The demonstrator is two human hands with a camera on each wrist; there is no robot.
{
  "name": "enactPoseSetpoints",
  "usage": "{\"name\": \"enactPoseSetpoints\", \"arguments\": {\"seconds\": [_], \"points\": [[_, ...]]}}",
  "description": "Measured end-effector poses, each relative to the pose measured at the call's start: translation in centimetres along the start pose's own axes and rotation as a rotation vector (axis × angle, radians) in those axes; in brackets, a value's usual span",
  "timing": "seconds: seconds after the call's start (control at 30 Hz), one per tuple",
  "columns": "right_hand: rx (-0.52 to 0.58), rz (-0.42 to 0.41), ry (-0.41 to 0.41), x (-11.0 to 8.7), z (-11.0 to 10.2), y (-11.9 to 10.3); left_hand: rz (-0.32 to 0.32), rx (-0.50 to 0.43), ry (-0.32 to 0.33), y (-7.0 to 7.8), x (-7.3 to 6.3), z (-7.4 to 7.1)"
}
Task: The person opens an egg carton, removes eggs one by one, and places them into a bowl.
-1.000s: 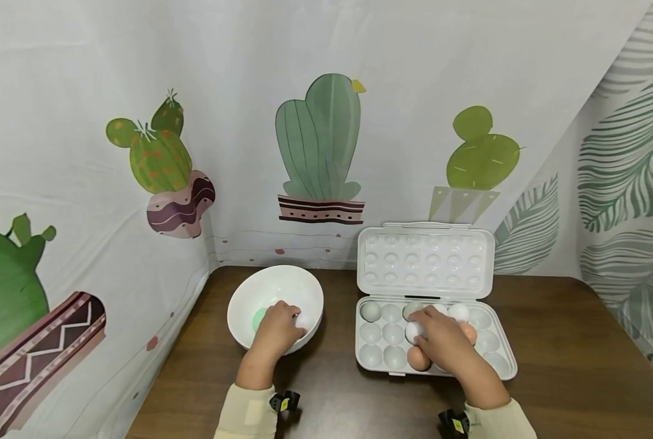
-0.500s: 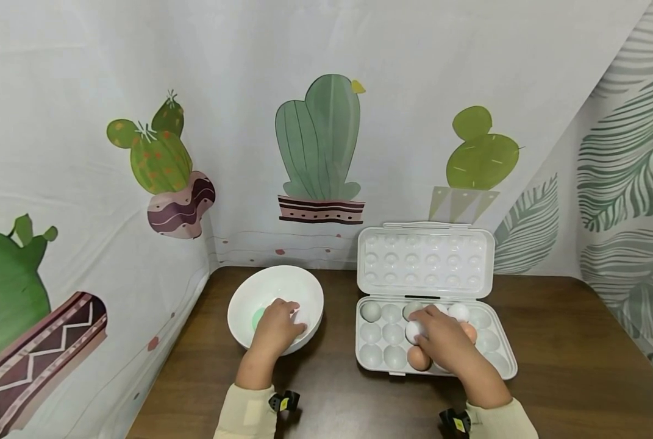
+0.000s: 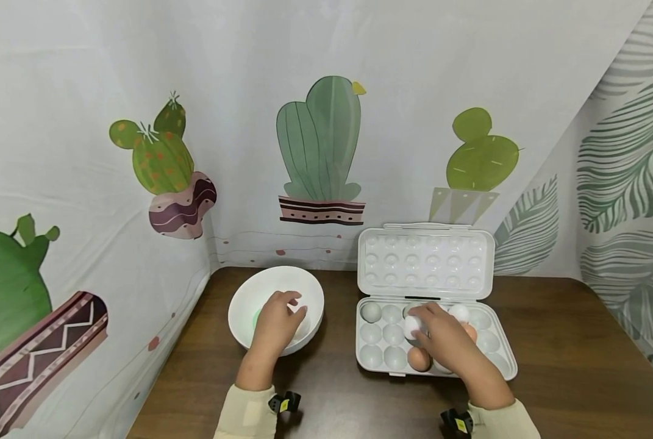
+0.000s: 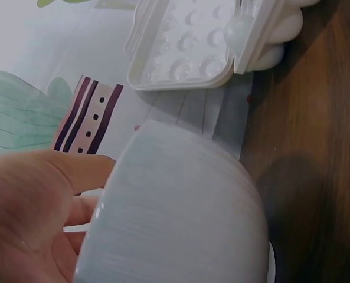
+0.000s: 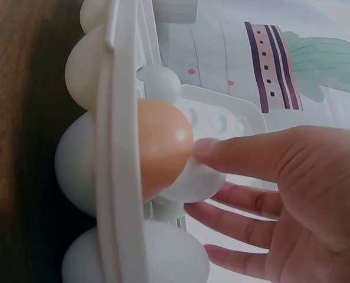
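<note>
My left hand [image 3: 277,323] is over the white bowl [image 3: 240,299], fingers apart with nothing between thumb and fingers. A pale green egg [image 3: 256,317] shows inside the bowl, partly behind that hand. In the left wrist view the bowl wall [image 4: 180,206] hides the fingertips. My right hand [image 3: 444,335] pinches a white egg [image 3: 411,325] over the white plastic egg box [image 3: 361,353]. From the right wrist, the thumb and fingers are round this white egg [image 5: 201,180], behind a brown egg [image 5: 163,147]. Another brown egg [image 3: 470,331] and a white egg [image 3: 459,313] sit farther right.
The egg box lid [image 3: 425,261] stands open against the cactus-print cloth [image 3: 326,244]. At the box's back left lies a pale green egg [image 3: 370,312]. Brown wooden table [image 3: 337,378] lies between bowl and box.
My left hand has risen slightly in the bowl and its fingers have spread from a white egg. The white egg in my right hand has lifted a little and shifted left.
</note>
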State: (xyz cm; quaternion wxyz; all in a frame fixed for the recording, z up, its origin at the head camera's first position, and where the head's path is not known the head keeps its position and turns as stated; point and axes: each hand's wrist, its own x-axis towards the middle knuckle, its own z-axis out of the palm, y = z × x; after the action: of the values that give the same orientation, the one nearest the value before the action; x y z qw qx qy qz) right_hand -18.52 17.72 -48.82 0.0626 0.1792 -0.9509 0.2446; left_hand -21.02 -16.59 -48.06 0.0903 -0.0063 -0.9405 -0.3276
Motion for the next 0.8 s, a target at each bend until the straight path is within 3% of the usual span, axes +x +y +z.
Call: {"name": "enactPoseSetpoints", "arguments": {"seconds": [0.47,0.8], "points": [[0.091,-0.086,0.097,0.3,0.1,-0.6,0.136,-0.155,0.063,2.2,-0.6,0.7],[0.125,-0.188,0.244,0.4,0.5,-0.9,0.232,-0.220,-0.019,4.6,-1.9,1.5]]}}
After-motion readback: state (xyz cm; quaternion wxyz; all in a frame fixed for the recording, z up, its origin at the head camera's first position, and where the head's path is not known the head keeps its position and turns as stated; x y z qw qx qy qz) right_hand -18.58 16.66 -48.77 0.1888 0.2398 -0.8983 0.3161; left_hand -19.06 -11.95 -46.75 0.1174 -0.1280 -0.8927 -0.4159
